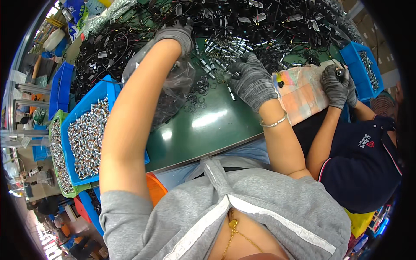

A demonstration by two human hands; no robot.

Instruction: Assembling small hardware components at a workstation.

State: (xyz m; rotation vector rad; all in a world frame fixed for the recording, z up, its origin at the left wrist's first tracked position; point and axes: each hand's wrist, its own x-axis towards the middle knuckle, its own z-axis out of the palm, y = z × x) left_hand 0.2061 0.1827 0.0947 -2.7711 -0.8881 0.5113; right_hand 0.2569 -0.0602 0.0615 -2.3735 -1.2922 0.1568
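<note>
My left hand [175,35], in a grey knit glove, reaches to the far side of the green table among black cabled parts [143,19]. Its fingers blend into the dark heap, so their grip is hidden. My right hand [255,82], gloved alike, is bent with its fingertips drawn together beside a pile of silver metal cylinders [229,45] and springs. Whatever those fingers hold is too small to make out. A lone cylinder [231,92] lies just left of the right hand. Small black rings [200,86] are scattered between my hands.
A clear plastic bag [171,95] lies under my left forearm. At left stands a blue bin [69,149] of small metal parts, beside a green bin [56,125]. A co-worker's gloved hands [338,84] hold a black part over cardboard [299,97]; another blue bin [346,54] stands beyond.
</note>
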